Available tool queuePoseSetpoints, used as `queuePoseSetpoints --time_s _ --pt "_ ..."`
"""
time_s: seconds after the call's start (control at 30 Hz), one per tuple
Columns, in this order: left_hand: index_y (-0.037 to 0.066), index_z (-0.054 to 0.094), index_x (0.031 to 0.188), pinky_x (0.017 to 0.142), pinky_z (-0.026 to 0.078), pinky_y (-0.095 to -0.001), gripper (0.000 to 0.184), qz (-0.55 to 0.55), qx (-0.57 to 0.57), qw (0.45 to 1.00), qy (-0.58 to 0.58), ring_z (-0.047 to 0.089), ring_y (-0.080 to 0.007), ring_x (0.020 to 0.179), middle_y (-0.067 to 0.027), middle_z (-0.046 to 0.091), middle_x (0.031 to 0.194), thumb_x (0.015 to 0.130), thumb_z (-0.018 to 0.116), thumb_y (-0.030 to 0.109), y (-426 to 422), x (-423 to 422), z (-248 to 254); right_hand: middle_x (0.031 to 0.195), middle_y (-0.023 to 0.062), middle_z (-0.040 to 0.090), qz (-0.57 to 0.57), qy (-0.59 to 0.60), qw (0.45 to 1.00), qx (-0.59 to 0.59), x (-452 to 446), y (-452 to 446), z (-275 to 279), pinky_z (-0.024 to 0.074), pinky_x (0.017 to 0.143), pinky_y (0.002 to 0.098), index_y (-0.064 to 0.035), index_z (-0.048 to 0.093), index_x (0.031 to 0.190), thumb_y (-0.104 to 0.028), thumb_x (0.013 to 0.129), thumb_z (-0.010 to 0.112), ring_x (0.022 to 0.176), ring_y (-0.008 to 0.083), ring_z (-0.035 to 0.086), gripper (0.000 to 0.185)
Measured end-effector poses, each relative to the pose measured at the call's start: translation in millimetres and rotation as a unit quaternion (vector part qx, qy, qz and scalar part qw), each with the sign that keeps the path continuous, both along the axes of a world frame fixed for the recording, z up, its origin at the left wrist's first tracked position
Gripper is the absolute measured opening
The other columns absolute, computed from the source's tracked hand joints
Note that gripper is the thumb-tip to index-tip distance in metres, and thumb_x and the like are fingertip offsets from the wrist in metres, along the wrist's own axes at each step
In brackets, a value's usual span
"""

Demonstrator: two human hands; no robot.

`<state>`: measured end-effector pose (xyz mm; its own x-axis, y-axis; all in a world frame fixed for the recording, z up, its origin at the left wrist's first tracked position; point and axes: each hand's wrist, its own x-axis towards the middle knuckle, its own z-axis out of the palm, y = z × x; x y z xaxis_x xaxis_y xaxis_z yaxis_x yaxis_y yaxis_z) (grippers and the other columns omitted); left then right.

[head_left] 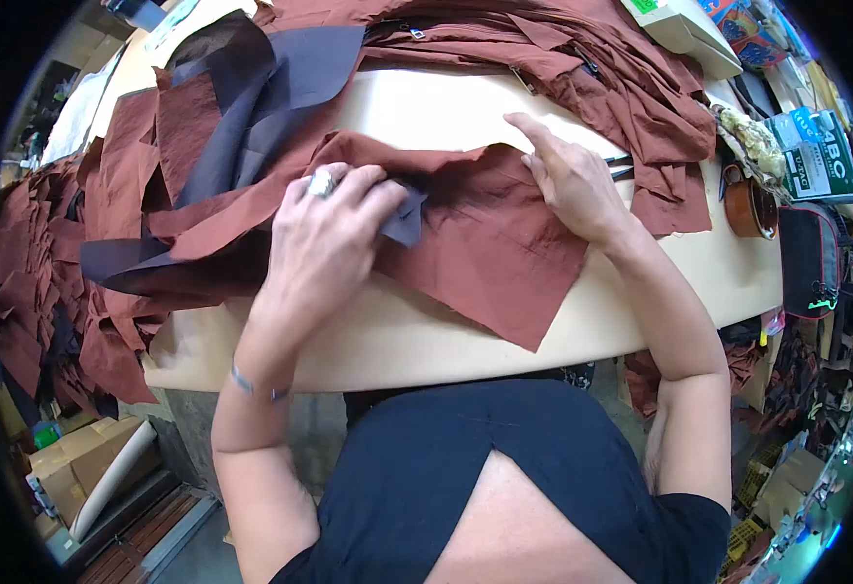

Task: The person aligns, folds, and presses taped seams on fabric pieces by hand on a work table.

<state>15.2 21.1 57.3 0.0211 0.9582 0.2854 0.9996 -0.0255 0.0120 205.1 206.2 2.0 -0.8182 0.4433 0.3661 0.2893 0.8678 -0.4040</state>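
A reddish-brown fabric piece (495, 248) lies across the table in front of me, one corner pointing towards my body. My left hand (329, 229), with a ring on it, has its fingers curled on the fabric's left part, where a small dark grey flap (404, 220) shows beside the fingertips. At the fabric's upper right edge is my right hand (577, 185), its index finger stretched out and the fingers apart. Dark blades or tips of a metal tool (621, 168), perhaps scissors, stick out behind that hand. Dark grey cloth (261, 117) lies among brown pieces to the left.
Brown garments with zippers (582, 73) are heaped along the table's (426, 107) far side. Many cut pieces (32, 263) hang over its left edge. A brown round container (750, 204), a green and white can (816, 161) and a black pouch (810, 261) are at the right.
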Motion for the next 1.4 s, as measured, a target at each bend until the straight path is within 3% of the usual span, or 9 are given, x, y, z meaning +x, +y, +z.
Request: queuePoseSetpoints --time_s 0.27,0.4,0.47,0.5,0.63,0.8,1.0,1.2,1.4 --pt "0.01 0.059 0.092 0.073 0.046 -0.0349 0.017 0.08 0.143 0.979 0.123 0.058 -0.0248 0.082 -0.0059 0.059 0.088 0.077 0.053 0.005 53 -70 -4 0.107 0.0199 0.061 0.008 0.068 0.997 -0.044 16 -31 -7 0.0491 0.07 0.0433 -0.0114 0.044 0.131 0.002 0.08 0.058 0.081 0.0362 0.062 0.055" --pt "0.017 0.06 0.101 0.08 0.041 -0.0383 0.02 0.071 0.307 0.934 0.167 0.057 -0.0169 0.09 0.0005 0.057 0.096 0.081 0.058 0.013 57 -69 -15 0.107 0.0183 0.061 -0.044 -0.107 0.98 -0.161 18 -37 12 0.047 0.072 0.0426 -0.0119 0.041 0.133 0.0 0.079 0.06 0.085 0.0348 0.061 0.058" --pt "0.022 0.059 0.106 0.085 0.037 -0.0409 0.027 -0.013 0.365 0.918 0.158 0.053 -0.0137 0.097 0.0032 0.055 0.102 0.08 0.06 0.017 40 -53 -24 0.11 0.0173 0.059 -0.062 -0.133 0.988 -0.044 15 -32 16 0.045 0.077 0.0423 -0.0132 0.038 0.135 -0.002 0.078 0.061 0.091 0.0333 0.06 0.062" --pt "0.023 0.059 0.11 0.087 0.038 -0.0383 0.032 -0.004 0.187 0.962 0.197 0.051 -0.0146 0.099 0.003 0.055 0.107 0.079 0.061 0.016 18 -35 -17 0.112 0.0169 0.058 -0.069 -0.147 0.987 0.014 12 -28 19 0.044 0.079 0.0422 -0.0139 0.037 0.136 -0.004 0.078 0.062 0.094 0.0326 0.059 0.064" --pt "0.009 0.059 0.102 0.085 0.044 -0.0374 0.028 -0.078 0.08 0.992 0.059 0.054 -0.0221 0.097 -0.0062 0.056 0.105 0.076 0.065 0.019 2 2 -35 0.116 0.0159 0.055 -0.017 -0.023 0.997 0.068 -41 -17 20 0.039 0.087 0.0451 -0.0161 0.022 0.143 -0.012 0.077 0.065 0.102 0.0323 0.055 0.079" --pt "0.007 0.061 0.102 0.08 0.048 -0.0363 0.026 -0.02 0.015 0.995 -0.091 0.059 -0.0288 0.087 -0.0096 0.06 0.093 0.078 0.066 0.017 -2 0 -48 0.076 0.0213 0.062 -0.034 0.037 0.994 -0.092 -119 -1 -2 0.0468 0.07 0.0498 -0.0128 0.012 0.144 0.003 0.072 0.049 0.072 0.0413 0.061 0.082" --pt "0.009 0.057 0.105 0.065 0.05 -0.0384 0.032 0.093 0.023 0.986 -0.135 0.062 -0.032 0.078 -0.0124 0.062 0.089 0.087 0.056 0.036 21 -8 -45 0.072 0.0204 0.064 -0.08 -0.018 0.996 -0.035 -102 4 8 0.0504 0.063 0.0458 -0.006 0.02 0.142 -0.004 0.072 0.054 0.067 0.0368 0.064 0.078" --pt "0.013 0.054 0.117 0.103 0.024 -0.0565 0.044 0.117 0.06 0.988 0.077 0.036 -0.0344 0.127 -0.0101 0.042 0.134 0.082 0.06 0.038 33 -21 -68 0.075 0.0123 0.064 -0.137 0.103 0.981 0.09 -36 37 10 0.0491 0.057 0.0402 -0.0142 0.032 0.139 -0.011 0.079 0.059 0.061 0.0286 0.062 0.066" --pt "0.014 0.042 0.134 0.111 0.012 -0.0497 0.058 0.05 0.017 0.995 -0.087 0.026 -0.0326 0.134 -0.0088 0.038 0.14 0.083 0.06 0.034 38 -38 -72 0.097 0.0074 0.062 -0.338 0.045 0.933 0.113 139 54 74 0.049 0.071 0.0321 -0.0078 0.047 0.118 -0.027 0.072 0.076 0.081 0.0218 0.061 0.058"
